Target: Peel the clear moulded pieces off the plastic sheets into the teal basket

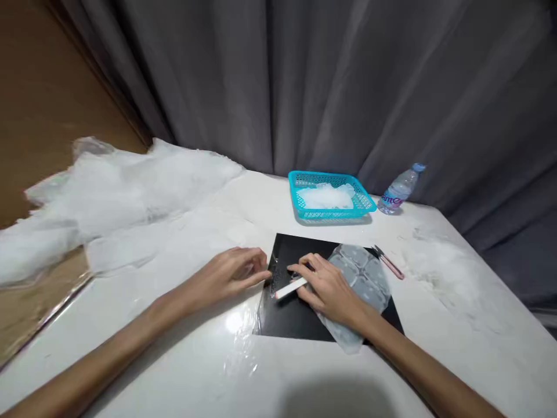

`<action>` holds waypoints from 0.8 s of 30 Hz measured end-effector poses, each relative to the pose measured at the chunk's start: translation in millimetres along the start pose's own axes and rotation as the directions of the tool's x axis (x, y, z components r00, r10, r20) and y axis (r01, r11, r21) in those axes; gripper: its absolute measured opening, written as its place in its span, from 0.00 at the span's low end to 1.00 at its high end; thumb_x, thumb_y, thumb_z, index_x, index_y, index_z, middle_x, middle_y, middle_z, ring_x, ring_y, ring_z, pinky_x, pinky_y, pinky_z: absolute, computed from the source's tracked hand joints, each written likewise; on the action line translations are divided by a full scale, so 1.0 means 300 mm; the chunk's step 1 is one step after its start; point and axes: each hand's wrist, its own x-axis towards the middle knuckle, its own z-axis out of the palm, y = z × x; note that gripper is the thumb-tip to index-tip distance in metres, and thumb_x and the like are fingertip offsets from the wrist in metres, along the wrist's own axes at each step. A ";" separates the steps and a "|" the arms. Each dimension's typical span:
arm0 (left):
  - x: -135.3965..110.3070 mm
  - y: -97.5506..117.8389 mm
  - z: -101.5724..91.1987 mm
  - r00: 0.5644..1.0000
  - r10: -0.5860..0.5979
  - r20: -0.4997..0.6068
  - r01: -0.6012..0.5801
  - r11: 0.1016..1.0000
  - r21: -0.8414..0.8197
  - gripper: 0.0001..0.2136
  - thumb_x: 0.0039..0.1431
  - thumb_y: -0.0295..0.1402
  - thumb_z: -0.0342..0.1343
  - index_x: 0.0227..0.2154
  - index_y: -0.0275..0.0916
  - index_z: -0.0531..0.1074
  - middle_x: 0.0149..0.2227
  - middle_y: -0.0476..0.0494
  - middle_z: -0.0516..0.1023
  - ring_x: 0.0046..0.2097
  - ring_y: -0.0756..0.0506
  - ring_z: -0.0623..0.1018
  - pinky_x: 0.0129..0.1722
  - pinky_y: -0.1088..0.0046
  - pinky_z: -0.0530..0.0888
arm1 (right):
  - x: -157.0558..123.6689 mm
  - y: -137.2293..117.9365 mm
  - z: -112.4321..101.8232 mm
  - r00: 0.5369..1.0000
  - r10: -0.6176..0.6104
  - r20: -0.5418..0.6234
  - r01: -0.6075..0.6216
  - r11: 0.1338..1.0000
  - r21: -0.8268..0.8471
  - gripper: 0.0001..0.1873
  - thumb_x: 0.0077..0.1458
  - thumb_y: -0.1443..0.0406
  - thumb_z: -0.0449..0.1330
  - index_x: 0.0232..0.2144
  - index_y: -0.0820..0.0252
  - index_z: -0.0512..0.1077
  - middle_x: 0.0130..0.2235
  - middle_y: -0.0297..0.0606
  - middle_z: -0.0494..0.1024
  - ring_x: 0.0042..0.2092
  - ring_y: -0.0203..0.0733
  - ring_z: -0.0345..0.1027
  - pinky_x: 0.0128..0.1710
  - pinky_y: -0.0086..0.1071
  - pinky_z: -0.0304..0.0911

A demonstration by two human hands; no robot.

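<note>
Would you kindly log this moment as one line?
left hand: on mat edge | right hand: holds white tool | basket, bottle behind

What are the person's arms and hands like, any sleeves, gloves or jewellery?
Both forearms are bare as far as the picture shows, with no sleeves in view. The left hand and the right hand wear no gloves; no watch, bracelet or ring can be made out.

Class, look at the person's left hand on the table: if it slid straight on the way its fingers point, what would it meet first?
The left hand points right, toward the black mat. It would probably first meet the mat's near edge, then the white stick held by the right hand. Depth is hard to judge.
</note>
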 end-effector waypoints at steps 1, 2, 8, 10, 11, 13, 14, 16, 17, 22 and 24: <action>0.016 0.017 0.002 1.000 0.030 0.009 -0.030 0.999 -0.015 0.15 0.71 0.49 0.55 0.46 0.43 0.73 0.43 0.45 0.79 0.43 0.43 0.79 0.45 0.65 0.74 | 0.002 0.001 -0.002 1.000 -0.010 0.004 0.009 1.000 0.001 0.18 0.69 0.66 0.56 0.59 0.62 0.69 0.51 0.48 0.73 0.51 0.51 0.68 0.51 0.45 0.70; 0.031 0.034 0.004 0.998 0.057 0.015 -0.057 0.998 -0.035 0.16 0.69 0.49 0.57 0.50 0.44 0.72 0.47 0.43 0.79 0.47 0.41 0.79 0.48 0.64 0.74 | 0.004 0.001 -0.003 1.000 -0.018 0.007 0.018 1.000 0.000 0.19 0.70 0.66 0.55 0.61 0.61 0.68 0.52 0.48 0.73 0.52 0.51 0.68 0.52 0.46 0.69; 0.099 0.130 0.050 0.988 0.151 -0.039 -0.156 0.958 -0.241 0.21 0.67 0.44 0.62 0.59 0.48 0.70 0.55 0.42 0.77 0.55 0.40 0.77 0.54 0.63 0.74 | 0.003 -0.025 0.002 0.999 -0.039 -0.029 0.039 0.999 -0.010 0.32 0.67 0.67 0.57 0.70 0.58 0.57 0.54 0.48 0.72 0.54 0.53 0.66 0.55 0.49 0.67; 0.107 0.145 0.072 0.982 0.148 -0.119 -0.179 0.934 -0.309 0.16 0.65 0.42 0.65 0.53 0.46 0.75 0.49 0.44 0.79 0.50 0.43 0.79 0.49 0.66 0.75 | -0.003 -0.032 0.006 0.997 -0.003 -0.082 0.004 1.000 0.013 0.34 0.65 0.67 0.58 0.71 0.52 0.57 0.51 0.45 0.70 0.52 0.52 0.66 0.52 0.48 0.68; 0.109 0.150 0.082 0.976 0.139 -0.170 -0.190 0.923 -0.334 0.13 0.64 0.41 0.66 0.48 0.44 0.77 0.46 0.45 0.80 0.46 0.44 0.80 0.46 0.68 0.75 | -0.006 -0.032 0.007 0.994 0.015 -0.104 -0.013 1.000 0.022 0.35 0.65 0.67 0.58 0.71 0.49 0.58 0.50 0.44 0.69 0.51 0.51 0.66 0.50 0.46 0.68; 0.109 0.156 0.099 0.957 0.112 -0.269 -0.211 0.902 -0.376 0.10 0.60 0.39 0.70 0.39 0.41 0.79 0.39 0.46 0.80 0.40 0.46 0.80 0.39 0.71 0.75 | -0.009 -0.028 0.004 0.992 0.032 -0.119 -0.028 0.999 0.036 0.34 0.65 0.66 0.59 0.70 0.43 0.60 0.48 0.42 0.66 0.51 0.50 0.65 0.48 0.44 0.67; 0.108 0.159 0.105 0.945 0.104 -0.309 -0.225 0.895 -0.387 0.09 0.59 0.38 0.70 0.36 0.39 0.79 0.37 0.47 0.80 0.37 0.47 0.79 0.37 0.72 0.75 | -0.009 -0.025 0.001 0.993 0.031 -0.117 -0.026 0.999 0.046 0.34 0.65 0.65 0.60 0.70 0.42 0.60 0.47 0.42 0.65 0.51 0.49 0.64 0.48 0.43 0.67; 0.105 0.166 0.113 0.920 0.118 -0.373 -0.264 0.890 -0.371 0.09 0.58 0.36 0.71 0.35 0.38 0.79 0.35 0.47 0.80 0.35 0.48 0.79 0.34 0.73 0.74 | -0.005 -0.020 -0.007 0.994 0.021 -0.109 -0.014 0.998 0.066 0.35 0.64 0.65 0.61 0.71 0.42 0.60 0.47 0.41 0.64 0.51 0.48 0.64 0.48 0.42 0.66; 0.104 0.170 0.115 0.903 0.144 -0.405 -0.297 0.891 -0.344 0.08 0.58 0.35 0.71 0.35 0.38 0.79 0.34 0.47 0.80 0.35 0.48 0.79 0.33 0.73 0.74 | -0.002 -0.018 -0.012 0.994 0.016 -0.107 -0.009 0.997 0.074 0.36 0.64 0.65 0.62 0.71 0.42 0.60 0.48 0.41 0.65 0.51 0.48 0.64 0.48 0.42 0.65; 0.095 0.187 0.121 0.794 0.278 -0.541 -0.425 0.890 -0.166 0.09 0.57 0.31 0.72 0.35 0.36 0.77 0.33 0.47 0.80 0.33 0.49 0.78 0.32 0.75 0.75 | 0.008 -0.020 -0.037 0.993 0.005 -0.119 0.006 0.995 0.099 0.36 0.61 0.64 0.65 0.68 0.40 0.64 0.47 0.39 0.64 0.48 0.45 0.63 0.48 0.40 0.63; 0.092 0.191 0.123 0.771 0.294 -0.565 -0.439 0.888 -0.137 0.10 0.56 0.30 0.72 0.35 0.36 0.76 0.33 0.46 0.79 0.33 0.49 0.78 0.32 0.75 0.75 | 0.009 -0.023 -0.049 0.993 -0.013 -0.121 0.025 0.995 0.101 0.35 0.61 0.64 0.65 0.68 0.39 0.64 0.47 0.38 0.64 0.48 0.45 0.63 0.48 0.39 0.62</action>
